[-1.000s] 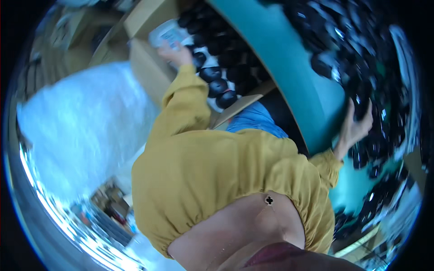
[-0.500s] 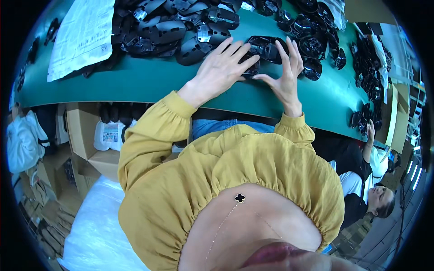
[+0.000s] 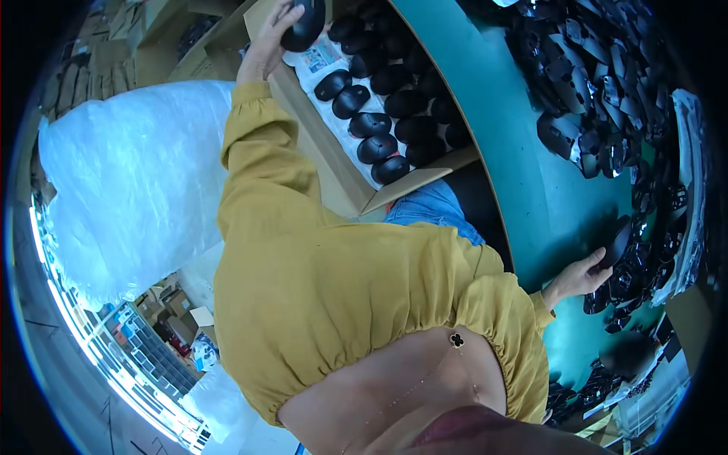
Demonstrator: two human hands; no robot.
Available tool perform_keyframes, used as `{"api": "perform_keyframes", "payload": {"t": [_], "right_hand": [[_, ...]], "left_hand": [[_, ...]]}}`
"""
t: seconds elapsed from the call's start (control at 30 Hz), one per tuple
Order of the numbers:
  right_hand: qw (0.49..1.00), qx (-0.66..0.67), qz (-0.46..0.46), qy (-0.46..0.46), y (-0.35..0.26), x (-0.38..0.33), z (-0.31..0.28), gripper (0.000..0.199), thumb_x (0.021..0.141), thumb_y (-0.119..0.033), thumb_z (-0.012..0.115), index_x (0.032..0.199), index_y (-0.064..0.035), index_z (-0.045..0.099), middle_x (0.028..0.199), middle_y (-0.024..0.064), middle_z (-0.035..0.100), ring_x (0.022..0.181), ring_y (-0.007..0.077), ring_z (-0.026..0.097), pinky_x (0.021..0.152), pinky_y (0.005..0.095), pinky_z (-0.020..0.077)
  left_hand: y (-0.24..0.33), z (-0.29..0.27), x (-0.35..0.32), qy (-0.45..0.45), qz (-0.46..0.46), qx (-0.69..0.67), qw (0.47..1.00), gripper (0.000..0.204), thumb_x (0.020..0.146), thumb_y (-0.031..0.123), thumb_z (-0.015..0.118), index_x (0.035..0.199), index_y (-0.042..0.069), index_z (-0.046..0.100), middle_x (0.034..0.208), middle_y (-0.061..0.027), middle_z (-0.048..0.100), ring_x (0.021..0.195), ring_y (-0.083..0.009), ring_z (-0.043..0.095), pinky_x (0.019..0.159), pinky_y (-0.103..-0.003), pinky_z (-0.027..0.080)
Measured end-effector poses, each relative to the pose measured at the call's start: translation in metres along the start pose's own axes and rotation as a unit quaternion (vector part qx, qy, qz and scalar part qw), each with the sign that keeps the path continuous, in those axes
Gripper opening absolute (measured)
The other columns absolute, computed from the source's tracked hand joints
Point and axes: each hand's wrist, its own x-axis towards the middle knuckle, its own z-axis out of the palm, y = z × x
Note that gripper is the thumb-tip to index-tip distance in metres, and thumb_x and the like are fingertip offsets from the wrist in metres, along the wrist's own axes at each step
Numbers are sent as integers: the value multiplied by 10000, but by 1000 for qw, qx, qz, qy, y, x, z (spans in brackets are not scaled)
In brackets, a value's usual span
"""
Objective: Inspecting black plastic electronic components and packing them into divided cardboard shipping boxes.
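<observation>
My left hand [image 3: 265,47] is closed round a black computer mouse [image 3: 308,27] above the far left corner of an open cardboard box [image 3: 317,138]. Inside that box, finished-looking black mice [image 3: 377,149] lie in rows on a white sheet. Over the green table at the right, my right hand [image 3: 579,277] grips a curved black mouse shell [image 3: 618,240] between thumb and fingers. The shell is beside a pile of glossy black mouse parts [image 3: 631,265].
A heap of dark mouse covers [image 3: 588,91] lies on the green table [image 3: 523,159], with a pale bag [image 3: 686,189] along its far side. A big translucent plastic bag [image 3: 136,182] bulges at the left. More cardboard boxes [image 3: 163,45] stand behind it.
The view has swung left toward the box. My hands, earlier close together over mouse parts on the table, are now wide apart, the left holding a mouse over the box, the right a shell.
</observation>
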Motion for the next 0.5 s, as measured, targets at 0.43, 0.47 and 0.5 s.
{"api": "perform_keyframes", "payload": {"t": [0.43, 0.47, 0.5], "right_hand": [[998, -12, 9, 58, 9, -27, -21, 263, 945, -155, 632, 1019, 85, 552, 855, 142, 643, 757, 185, 608, 693, 283, 507], [998, -1, 16, 62, 6, -27, -21, 262, 946, -155, 631, 1021, 83, 550, 852, 141, 643, 755, 183, 608, 692, 278, 505], [998, 18, 3, 54, 7, -28, -22, 255, 950, -158, 626, 1021, 75, 550, 852, 138, 641, 755, 177, 607, 689, 272, 502]], "left_hand": [[-164, -101, 58, -91, -240, 440, 860, 519, 822, 420, 694, 1259, 146, 632, 1258, -97, 614, 1176, -234, 544, 1022, -345, 392], [-165, -103, 55, -70, -240, 437, 864, 505, 836, 419, 682, 1254, 139, 631, 1240, -103, 620, 1183, -241, 538, 1033, -350, 378], [-166, -106, 53, -49, -239, 434, 867, 492, 850, 417, 670, 1249, 132, 630, 1221, -110, 626, 1191, -248, 533, 1045, -355, 364]]}}
